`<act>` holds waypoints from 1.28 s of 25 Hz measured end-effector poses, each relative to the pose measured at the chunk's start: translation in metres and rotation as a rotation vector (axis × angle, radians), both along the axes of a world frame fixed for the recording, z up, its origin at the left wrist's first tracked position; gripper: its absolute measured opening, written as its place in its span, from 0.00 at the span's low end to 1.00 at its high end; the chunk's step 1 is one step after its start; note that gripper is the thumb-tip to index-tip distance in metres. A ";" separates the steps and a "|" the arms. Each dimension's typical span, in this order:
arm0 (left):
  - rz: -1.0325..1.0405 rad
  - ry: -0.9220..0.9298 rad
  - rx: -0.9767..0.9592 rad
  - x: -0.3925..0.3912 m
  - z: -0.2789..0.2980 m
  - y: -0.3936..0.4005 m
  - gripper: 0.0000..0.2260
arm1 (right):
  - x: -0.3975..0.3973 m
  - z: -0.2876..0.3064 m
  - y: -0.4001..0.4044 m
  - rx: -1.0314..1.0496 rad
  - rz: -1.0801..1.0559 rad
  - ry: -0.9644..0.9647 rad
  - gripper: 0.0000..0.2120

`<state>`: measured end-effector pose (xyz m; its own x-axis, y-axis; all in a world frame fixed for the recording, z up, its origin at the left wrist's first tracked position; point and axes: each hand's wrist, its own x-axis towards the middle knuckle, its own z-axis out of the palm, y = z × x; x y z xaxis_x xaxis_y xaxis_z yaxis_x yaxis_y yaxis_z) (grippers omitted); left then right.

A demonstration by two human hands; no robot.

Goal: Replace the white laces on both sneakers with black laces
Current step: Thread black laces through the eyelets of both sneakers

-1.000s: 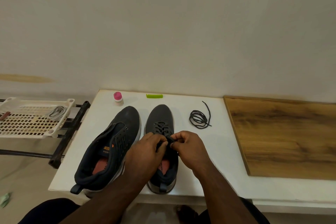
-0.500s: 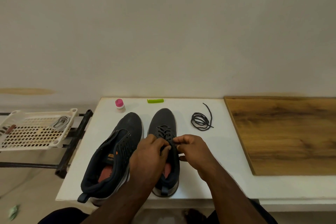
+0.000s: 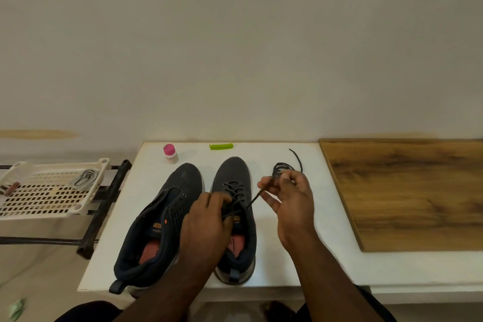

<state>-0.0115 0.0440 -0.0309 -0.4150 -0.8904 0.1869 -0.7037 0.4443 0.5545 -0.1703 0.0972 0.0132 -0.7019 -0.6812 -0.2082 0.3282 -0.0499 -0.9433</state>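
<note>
Two hands lace the right-hand sneaker (image 3: pixel 234 206) on the white table (image 3: pixel 308 264): the right hand (image 3: pixel 288 198) pinches a black lace end (image 3: pixel 254 197) drawn taut, the left hand (image 3: pixel 209 219) grips the tongue area. Next, seemingly, threading the upper eyelets. A spare black lace (image 3: pixel 281 167) lies coiled behind; the other sneaker (image 3: pixel 167 214) waits laceless.

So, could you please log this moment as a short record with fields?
left hand: rests on the right shoe's lacing, fingers curled, seemingly holding lace there
right hand: pinches the black lace end, drawn out to the shoe's right
left shoe: no lace, eyelets bare
spare lace: coiled on the table, behind the right hand
tray: off the table's left, holds pale laces
table back edge: pink-capped bottle, green clip
</note>
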 end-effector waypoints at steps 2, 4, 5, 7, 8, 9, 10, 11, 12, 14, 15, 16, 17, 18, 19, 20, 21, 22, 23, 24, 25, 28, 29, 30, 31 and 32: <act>0.044 0.003 -0.003 0.003 -0.001 -0.001 0.17 | -0.008 0.001 0.002 0.000 -0.102 -0.029 0.07; 0.097 -0.023 0.000 0.005 -0.003 -0.002 0.22 | -0.009 -0.005 0.006 0.248 0.023 0.351 0.07; 0.112 -0.016 0.026 0.005 -0.003 -0.003 0.25 | -0.006 -0.008 0.007 0.363 0.161 0.558 0.07; 0.105 0.073 0.142 0.006 -0.004 -0.005 0.28 | -0.002 -0.016 0.006 0.516 0.400 0.791 0.07; 0.091 0.139 0.222 0.006 -0.005 -0.006 0.30 | -0.003 -0.018 0.006 0.561 0.462 0.837 0.08; 0.081 0.198 0.296 0.007 -0.006 -0.007 0.31 | -0.004 -0.018 0.006 0.590 0.501 0.852 0.08; 0.078 0.236 0.351 0.008 -0.006 -0.007 0.31 | -0.005 -0.018 0.005 0.588 0.517 0.825 0.08; 0.076 0.253 0.384 0.008 -0.007 -0.008 0.31 | -0.004 -0.016 0.005 0.546 0.501 0.731 0.08; 0.072 0.254 0.397 0.009 -0.008 -0.009 0.30 | -0.004 -0.013 0.004 0.459 0.437 0.581 0.08; 0.069 0.245 0.401 0.009 -0.009 -0.010 0.27 | -0.005 -0.004 0.003 0.185 0.160 0.204 0.06; 0.072 0.250 0.400 0.009 -0.009 -0.010 0.25 | -0.009 0.000 0.003 0.085 -0.002 0.086 0.05; 0.077 0.259 0.398 0.010 -0.008 -0.010 0.22 | -0.013 0.001 0.003 0.068 -0.124 0.067 0.05; 0.078 0.264 0.392 0.010 -0.008 -0.010 0.18 | -0.017 -0.001 0.004 0.125 -0.184 0.136 0.05; 0.075 0.261 0.383 0.011 -0.007 -0.010 0.15 | -0.020 -0.005 0.006 0.224 -0.162 0.259 0.04; 0.072 0.253 0.372 0.011 -0.006 -0.011 0.12 | -0.020 -0.009 0.008 0.356 -0.055 0.422 0.04; 0.071 0.246 0.362 0.012 -0.005 -0.011 0.10 | -0.015 -0.012 0.010 0.474 0.085 0.597 0.05; 0.070 0.242 0.358 0.013 -0.003 -0.012 0.08 | -0.009 -0.016 0.010 0.532 0.194 0.741 0.07; 0.067 0.237 0.364 0.014 0.000 -0.014 0.07 | -0.005 -0.019 0.009 0.534 0.249 0.816 0.07; 0.056 0.233 0.384 0.016 0.002 -0.016 0.06 | -0.003 -0.019 0.008 0.507 0.275 0.822 0.07; 0.036 0.223 0.413 0.019 0.004 -0.018 0.05 | -0.001 -0.018 0.007 0.485 0.312 0.792 0.07; 0.009 0.206 0.437 0.022 0.006 -0.020 0.04 | -0.001 -0.017 0.006 0.475 0.364 0.754 0.07; -0.049 0.161 0.451 0.028 0.007 -0.026 0.07 | 0.000 -0.018 0.006 0.527 0.493 0.715 0.07; -0.060 0.149 0.443 0.028 0.008 -0.027 0.08 | 0.001 -0.018 0.006 0.536 0.513 0.719 0.07; -0.078 0.135 0.421 0.028 0.009 -0.027 0.09 | 0.001 -0.019 0.006 0.541 0.528 0.735 0.08; -0.104 0.120 0.377 0.027 0.010 -0.027 0.10 | 0.001 -0.020 0.006 0.547 0.537 0.759 0.10; -0.129 0.101 0.319 0.026 0.010 -0.027 0.11 | 0.000 -0.021 0.006 0.559 0.539 0.798 0.11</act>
